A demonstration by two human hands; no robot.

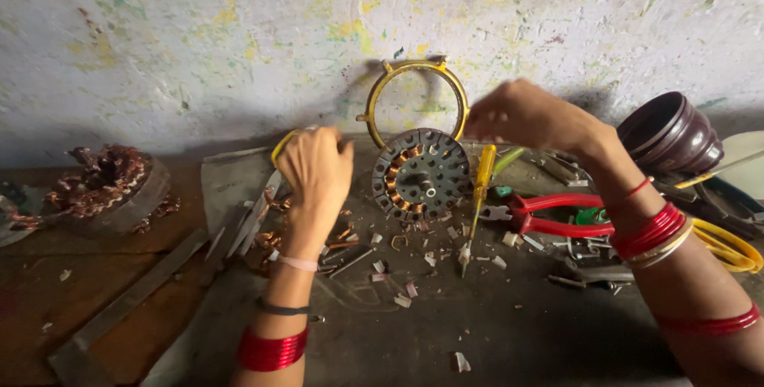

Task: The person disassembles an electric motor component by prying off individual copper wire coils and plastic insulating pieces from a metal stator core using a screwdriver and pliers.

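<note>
Stator [422, 173] stands on edge between your hands; left hand [314, 166] fisted just beside it, nearer; right hand [521, 114] pinched shut above-right, contents unclear

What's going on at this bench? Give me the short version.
A person is working on a round motor stator with copper windings, propped against the painted wall. The left hand is closed beside it on something yellow, too hidden to identify. The right hand hovers, loosely closed, above its right edge. A yellow-handled screwdriver and red-handled pliers lie to the right among scattered scraps, and a yellow ring leans behind.
</note>
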